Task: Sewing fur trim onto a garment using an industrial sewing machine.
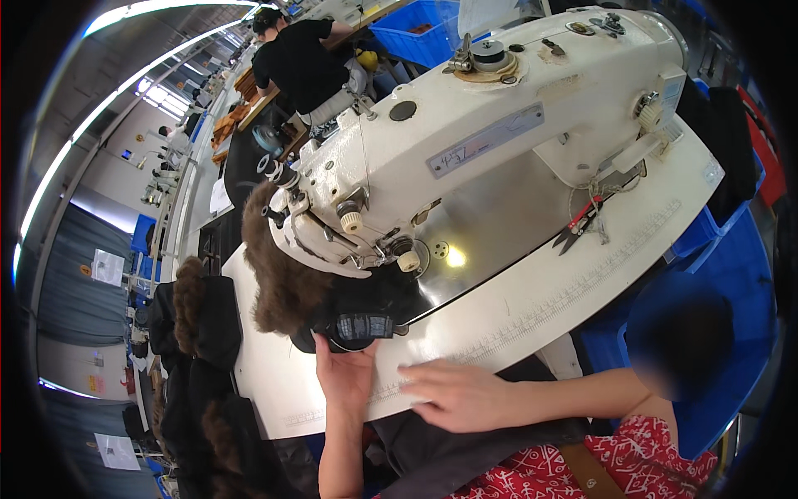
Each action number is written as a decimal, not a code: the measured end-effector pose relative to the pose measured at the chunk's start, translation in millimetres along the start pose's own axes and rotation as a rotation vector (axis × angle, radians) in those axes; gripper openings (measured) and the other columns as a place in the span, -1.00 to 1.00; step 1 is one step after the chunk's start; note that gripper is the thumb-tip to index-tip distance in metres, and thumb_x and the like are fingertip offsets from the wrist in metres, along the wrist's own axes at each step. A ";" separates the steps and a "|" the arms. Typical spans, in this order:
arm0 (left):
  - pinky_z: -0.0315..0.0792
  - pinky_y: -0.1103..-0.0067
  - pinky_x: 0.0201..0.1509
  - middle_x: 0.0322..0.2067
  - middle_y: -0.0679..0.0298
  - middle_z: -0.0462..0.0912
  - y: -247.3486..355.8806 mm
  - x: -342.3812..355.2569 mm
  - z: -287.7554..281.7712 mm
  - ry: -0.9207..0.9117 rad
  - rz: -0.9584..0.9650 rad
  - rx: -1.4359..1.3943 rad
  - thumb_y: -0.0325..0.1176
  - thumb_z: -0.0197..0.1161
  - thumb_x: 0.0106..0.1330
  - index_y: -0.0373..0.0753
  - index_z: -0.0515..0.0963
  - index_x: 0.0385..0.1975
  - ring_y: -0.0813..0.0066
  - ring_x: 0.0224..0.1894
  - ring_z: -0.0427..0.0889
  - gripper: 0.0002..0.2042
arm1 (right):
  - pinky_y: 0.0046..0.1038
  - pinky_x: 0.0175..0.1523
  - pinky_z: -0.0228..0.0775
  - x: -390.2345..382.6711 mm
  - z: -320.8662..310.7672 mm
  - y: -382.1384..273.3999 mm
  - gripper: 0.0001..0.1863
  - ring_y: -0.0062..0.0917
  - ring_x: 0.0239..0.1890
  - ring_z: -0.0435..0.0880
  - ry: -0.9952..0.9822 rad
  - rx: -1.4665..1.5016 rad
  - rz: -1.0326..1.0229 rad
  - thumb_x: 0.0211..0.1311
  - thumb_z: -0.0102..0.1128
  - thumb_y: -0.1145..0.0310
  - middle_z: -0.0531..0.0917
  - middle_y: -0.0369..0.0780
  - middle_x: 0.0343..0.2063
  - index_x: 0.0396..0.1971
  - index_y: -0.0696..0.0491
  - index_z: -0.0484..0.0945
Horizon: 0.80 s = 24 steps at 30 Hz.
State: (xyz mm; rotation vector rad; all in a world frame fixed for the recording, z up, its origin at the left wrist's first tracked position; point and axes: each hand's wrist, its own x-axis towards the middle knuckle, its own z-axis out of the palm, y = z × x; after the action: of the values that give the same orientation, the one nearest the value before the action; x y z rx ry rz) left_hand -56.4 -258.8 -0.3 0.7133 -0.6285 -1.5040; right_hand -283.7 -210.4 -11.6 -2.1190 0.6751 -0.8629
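Open lane along white tabletop point(507, 308), sewing machine point(465, 108) rising beyond — snips point(583, 221) at right, brown fur point(278, 287) at left

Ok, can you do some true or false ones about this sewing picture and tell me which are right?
1. The sewing machine is mostly white. True.
2. The right hand is holding the red-handled snips. False: the snips lie apart from it, under the machine's arm.
3. The left hand touches the black piece. True.
4. The fluffy fur by the machine's needle end is bright green. False: it is brown.
5. The person's red clothing has a white pattern. True.
6. The big bin at the right is yellow. False: it is blue.
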 end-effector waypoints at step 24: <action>0.41 0.45 -0.07 -0.25 0.28 0.59 60.0 54.7 136.1 -1.323 0.684 2.623 -0.38 0.25 0.15 -0.27 0.64 -0.12 0.31 -0.17 0.54 -0.71 | -0.46 -0.18 0.66 25.2 -43.3 32.1 -0.58 -0.56 -0.25 0.75 -0.015 0.589 0.429 0.50 0.13 0.41 0.61 -0.14 -0.04 0.28 0.18 0.42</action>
State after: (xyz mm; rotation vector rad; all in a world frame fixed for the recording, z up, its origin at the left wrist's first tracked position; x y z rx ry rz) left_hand -120.5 -321.1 130.5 0.7846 -3.3820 0.7358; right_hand -306.0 -265.2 -6.1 -1.3886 0.7243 -0.6950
